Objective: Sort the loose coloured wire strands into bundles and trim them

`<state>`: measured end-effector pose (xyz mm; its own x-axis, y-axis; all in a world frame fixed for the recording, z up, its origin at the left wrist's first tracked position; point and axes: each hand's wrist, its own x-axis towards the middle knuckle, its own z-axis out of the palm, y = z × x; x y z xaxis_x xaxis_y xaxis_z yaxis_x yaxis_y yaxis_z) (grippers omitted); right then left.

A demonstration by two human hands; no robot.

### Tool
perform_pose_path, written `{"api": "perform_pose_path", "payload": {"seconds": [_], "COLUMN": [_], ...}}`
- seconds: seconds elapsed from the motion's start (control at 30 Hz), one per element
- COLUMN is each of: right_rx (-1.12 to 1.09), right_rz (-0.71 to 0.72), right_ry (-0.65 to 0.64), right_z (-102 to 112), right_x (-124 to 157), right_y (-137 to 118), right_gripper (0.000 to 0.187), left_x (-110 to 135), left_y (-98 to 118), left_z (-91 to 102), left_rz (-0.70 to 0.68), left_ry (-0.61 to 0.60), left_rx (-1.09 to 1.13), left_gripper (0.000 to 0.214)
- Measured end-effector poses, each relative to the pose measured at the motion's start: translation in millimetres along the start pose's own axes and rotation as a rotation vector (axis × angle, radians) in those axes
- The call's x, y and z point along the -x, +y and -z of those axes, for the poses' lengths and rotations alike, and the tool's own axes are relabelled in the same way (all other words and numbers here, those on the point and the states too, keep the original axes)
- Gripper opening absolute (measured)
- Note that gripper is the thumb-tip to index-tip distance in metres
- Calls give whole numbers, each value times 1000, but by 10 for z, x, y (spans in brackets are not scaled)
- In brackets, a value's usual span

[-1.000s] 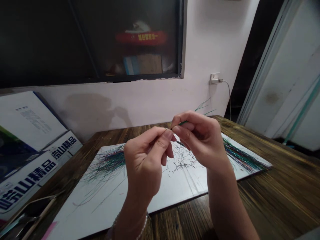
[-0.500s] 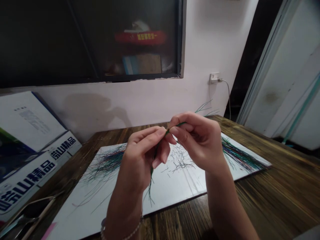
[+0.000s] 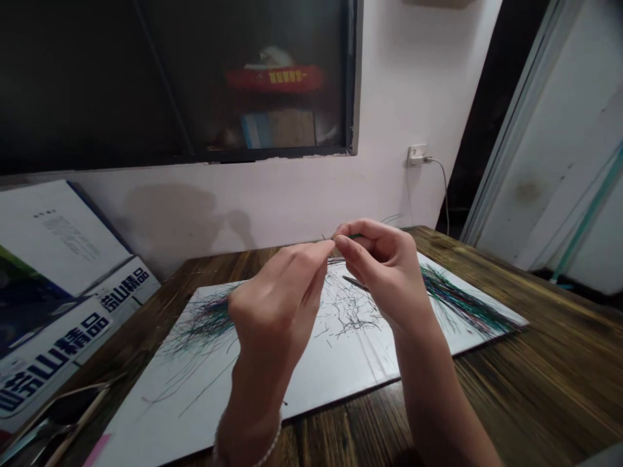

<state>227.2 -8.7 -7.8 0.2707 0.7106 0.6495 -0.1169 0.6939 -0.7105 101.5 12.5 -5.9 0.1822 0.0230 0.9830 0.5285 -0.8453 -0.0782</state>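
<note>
Right hand: At the center of the frame, a bare right hand (image 3: 384,275) pinches a thin bundle of green, wire-like strands (image 3: 357,236) between thumb and forefinger, apparently to steady it near one end.
Left hand: Back to the camera, the bare left hand (image 3: 277,298) meets it fingertip to fingertip; its grip is hidden, so what it clasps cannot be told.
Strand piles: Loose dark-green and multicolored strands lie center left (image 3: 207,318) and center right (image 3: 462,301), seemingly parted to leave working room between.
White board: A flat, rectangular white board (image 3: 341,379) lies beneath on the dark wooden bench (image 3: 535,383), perhaps so short dark clippings (image 3: 357,318) show plainly.
</note>
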Motion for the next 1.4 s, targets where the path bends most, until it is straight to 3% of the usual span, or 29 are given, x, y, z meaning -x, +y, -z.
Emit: {"api": "perform_pose_path", "payload": {"seconds": [0.23,0.43,0.63,0.9,1.07,1.23,1.4], "right_rx": [-25,-27,34,316,418,573,582], "right_rz": [-1,12,84,246,300,415,343], "right_ry": [3,6,19,21,-5,-107,-167], "right_z": [3,-18,-52,-101,-98,-55,8], "right_x": [-5,1,3,59,67,91,103], "right_y": [6,-12,0,18,27,-41,-92], "right_gripper": [11,9,5,4,6,11,10], "left_x": [6,-33,-7,11,-24,-57,-95], "left_y": [-20,99,88,65,28,-118,-175], "left_z": [-27,-13,-21,28,84,172,194], "left_rz": [-29,302,395,533,656,764,786], "left_ry": [23,-30,-5,-33,-127,-293,-403], "left_rx": [20,166,245,250,370,645,777], "left_gripper": [20,12,11,9,8,10,8]}}
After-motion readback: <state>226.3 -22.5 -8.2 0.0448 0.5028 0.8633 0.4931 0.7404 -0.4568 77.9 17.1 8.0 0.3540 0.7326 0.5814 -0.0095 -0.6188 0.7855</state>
